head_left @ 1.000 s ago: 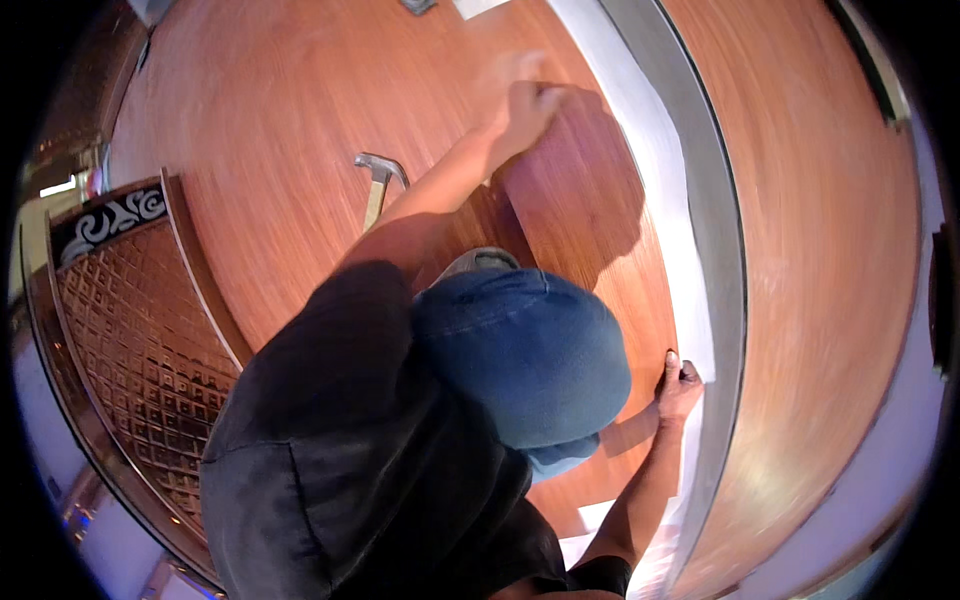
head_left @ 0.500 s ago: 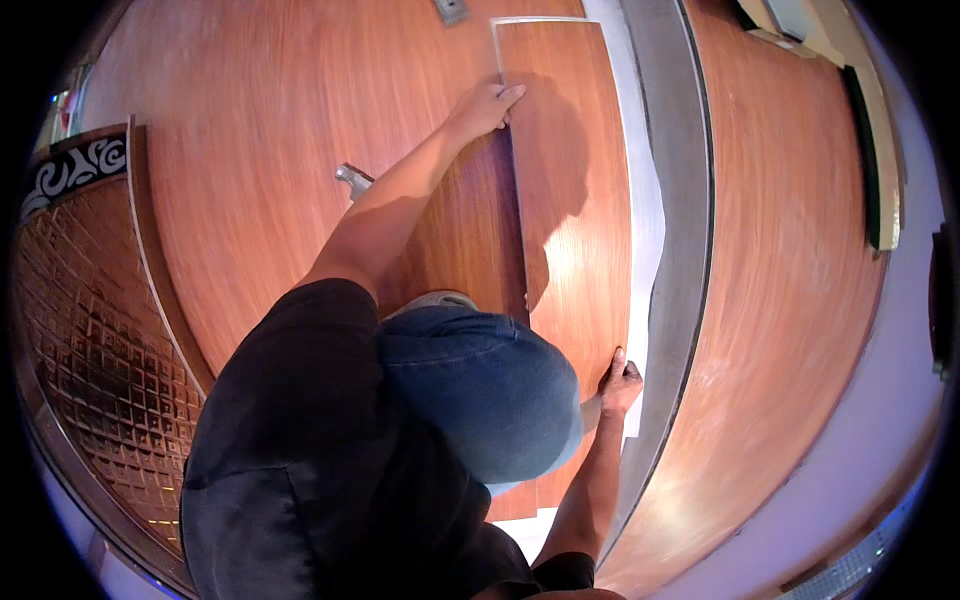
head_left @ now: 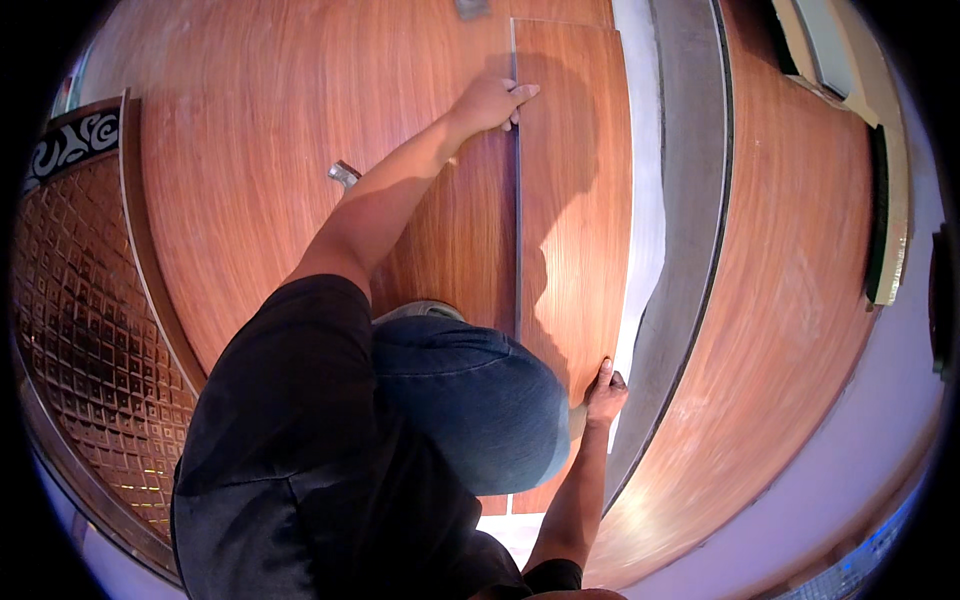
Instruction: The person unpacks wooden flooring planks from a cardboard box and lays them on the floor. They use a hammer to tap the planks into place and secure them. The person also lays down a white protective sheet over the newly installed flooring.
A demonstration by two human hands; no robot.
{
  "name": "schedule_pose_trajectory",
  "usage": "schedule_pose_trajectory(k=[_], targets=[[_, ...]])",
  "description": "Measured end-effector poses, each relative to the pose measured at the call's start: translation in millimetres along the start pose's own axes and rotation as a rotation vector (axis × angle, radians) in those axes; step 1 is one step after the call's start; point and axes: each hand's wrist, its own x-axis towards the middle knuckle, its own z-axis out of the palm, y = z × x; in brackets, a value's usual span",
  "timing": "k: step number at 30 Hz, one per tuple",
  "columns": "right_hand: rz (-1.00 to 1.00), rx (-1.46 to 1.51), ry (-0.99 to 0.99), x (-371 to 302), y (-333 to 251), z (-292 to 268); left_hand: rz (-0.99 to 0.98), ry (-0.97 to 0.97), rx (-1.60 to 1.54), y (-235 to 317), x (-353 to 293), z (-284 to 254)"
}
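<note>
A long reddish-brown wood-look floor plank (head_left: 575,180) lies in front of me, its left edge slightly raised along the floorboards beside it. My left hand (head_left: 497,103) grips that left edge near the far end, thumb on top and fingers curled at the side. Nearer to me, my right hand (head_left: 606,392) is closed on the plank's right edge, thumb on its face; its lower fingers are partly hidden. A hammer (head_left: 344,174) lies on the floor beyond my left forearm, which covers most of it.
White underlay (head_left: 648,200) and a grey bare strip (head_left: 690,170) run right of the plank, before more wood flooring (head_left: 790,260). My bent knee (head_left: 470,400) stands close to the plank. A patterned brown panel (head_left: 90,340) is at left; a blurred grey piece (head_left: 472,8) lies at the far edge.
The white gap at the plank's far end has narrowed, and the plank sits straighter against the neighbouring boards. Both hands keep their hold. The whole view has shifted slightly.
</note>
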Motion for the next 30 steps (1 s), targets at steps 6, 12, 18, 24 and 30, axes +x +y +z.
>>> schedule_pose_trajectory(k=[6, 12, 18, 24, 30], targets=[[-0.001, -0.085, -0.022, -1, -7, -2, 0.001, -0.011, -0.073, -6, 4, -1], [0.027, -0.067, -0.034, -1, 9, -3, -0.010, -0.034, -0.089, -13, 9, 2], [0.033, -0.121, -0.067, -9, -16, -8, -0.038, -0.055, -0.043, -3, 4, -2], [0.027, -0.158, -0.089, -11, -16, -13, -0.042, -0.082, -0.086, -6, 2, -5], [0.082, -0.114, -0.120, -13, -13, -14, -0.057, -0.105, -0.058, 12, -9, -14]])
